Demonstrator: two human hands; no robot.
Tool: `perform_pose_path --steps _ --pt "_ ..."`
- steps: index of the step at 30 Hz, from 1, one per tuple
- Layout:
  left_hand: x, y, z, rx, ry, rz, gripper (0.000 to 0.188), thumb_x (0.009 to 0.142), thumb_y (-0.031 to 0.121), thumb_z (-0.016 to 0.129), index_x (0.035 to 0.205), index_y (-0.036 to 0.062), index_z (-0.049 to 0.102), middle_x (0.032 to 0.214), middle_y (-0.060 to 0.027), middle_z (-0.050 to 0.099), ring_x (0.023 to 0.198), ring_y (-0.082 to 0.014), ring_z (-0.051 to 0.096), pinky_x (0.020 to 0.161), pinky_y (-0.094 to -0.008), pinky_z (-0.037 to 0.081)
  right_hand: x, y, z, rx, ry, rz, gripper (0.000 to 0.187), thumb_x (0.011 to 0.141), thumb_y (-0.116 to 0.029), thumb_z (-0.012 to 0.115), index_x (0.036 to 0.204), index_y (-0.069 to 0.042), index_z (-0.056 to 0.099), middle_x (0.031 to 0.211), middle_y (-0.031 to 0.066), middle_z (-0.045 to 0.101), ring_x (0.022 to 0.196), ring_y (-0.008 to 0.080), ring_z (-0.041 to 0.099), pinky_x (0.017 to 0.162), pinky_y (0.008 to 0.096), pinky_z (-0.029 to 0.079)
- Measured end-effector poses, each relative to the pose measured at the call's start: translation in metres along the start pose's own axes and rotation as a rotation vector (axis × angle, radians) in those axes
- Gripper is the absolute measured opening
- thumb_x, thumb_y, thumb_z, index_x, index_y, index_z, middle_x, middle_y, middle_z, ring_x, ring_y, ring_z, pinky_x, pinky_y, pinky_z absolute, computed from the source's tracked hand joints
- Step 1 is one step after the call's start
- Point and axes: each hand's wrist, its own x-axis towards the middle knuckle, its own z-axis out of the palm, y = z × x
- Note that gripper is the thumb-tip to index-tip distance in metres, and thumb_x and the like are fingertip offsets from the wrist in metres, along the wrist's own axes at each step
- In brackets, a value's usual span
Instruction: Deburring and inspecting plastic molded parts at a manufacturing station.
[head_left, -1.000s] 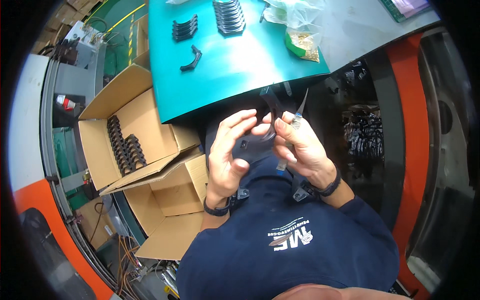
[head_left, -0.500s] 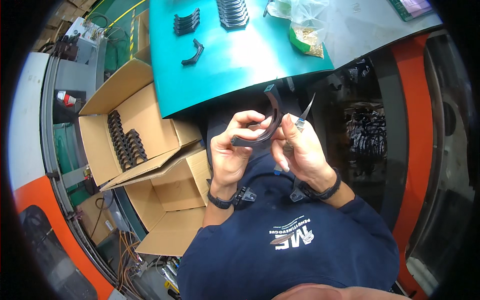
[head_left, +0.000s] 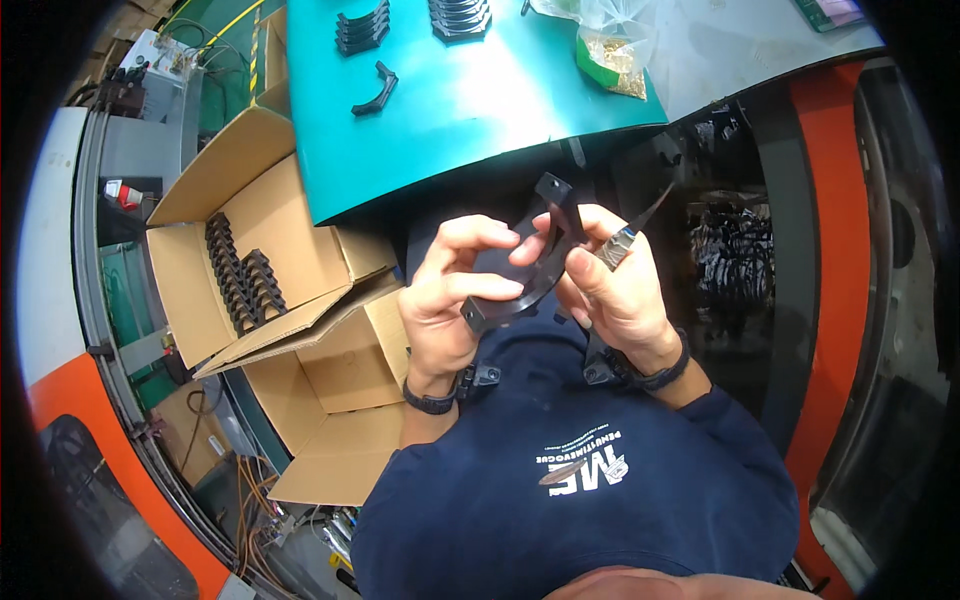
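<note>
A curved black plastic part [head_left: 515, 304], shaped like a half ring, is held up between both hands in front of my chest. My left hand [head_left: 438, 305] grips it near its lower left end with thumb and fingers. My right hand [head_left: 628, 290] has its fingers closed round a small knife [head_left: 622, 245], whose slim pointed blade sticks out up and to the right. The right fingers also touch the right side of the curved part. The lower end of the knife is mostly hidden by that hand.
Ahead is a green-topped table [head_left: 440, 115] with a single curved part [head_left: 376, 90] and stacked black parts [head_left: 460, 18]. A clear bag [head_left: 615, 60] of small brass-coloured pieces lies there too. To the left, a cardboard box [head_left: 300, 225] holds rows of black parts; another open box [head_left: 335, 430] sits below.
The curved part has been turned, its inner face and flat ends now showing more. Both hands have shifted slightly with it, and the knife blade has swung further right.
</note>
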Motion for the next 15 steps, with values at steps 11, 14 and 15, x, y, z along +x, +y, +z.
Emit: perform_pose_path --steps 11,14,15 --pt "0.004 0.012 0.000 0.183 -0.014 0.164 0.037 0.064 0.021 0.083 0.093 0.0046 0.068 0.106 -0.0173 0.061 0.099 -0.0292 0.056 0.082 -0.0393 0.046 -0.002 0.005 -0.004 0.010 -0.154 -0.105 0.044 0.088 -0.024 0.068 0.119 0.002 0.051 0.107 0.0210 0.065 0.058 0.0083 0.056 0.045 0.0181 0.043" --pt "0.003 0.014 0.003 0.196 0.000 0.155 0.028 0.068 0.016 0.079 0.091 0.0040 0.068 0.106 -0.0174 0.061 0.099 -0.0288 0.056 0.082 -0.0392 0.046 -0.001 0.007 -0.004 0.024 -0.159 -0.145 0.046 0.088 -0.022 0.068 0.122 0.002 0.049 0.107 0.0212 0.065 0.058 0.0087 0.056 0.045 0.0181 0.043" --pt "0.002 0.012 0.002 0.224 -0.004 0.165 0.024 0.070 0.014 0.077 0.089 0.0038 0.067 0.105 -0.0174 0.061 0.099 -0.0286 0.056 0.082 -0.0391 0.046 0.000 0.008 -0.003 0.034 -0.152 -0.168 0.046 0.088 -0.021 0.068 0.123 0.002 0.048 0.107 0.0210 0.065 0.058 0.0087 0.056 0.046 0.0181 0.043"
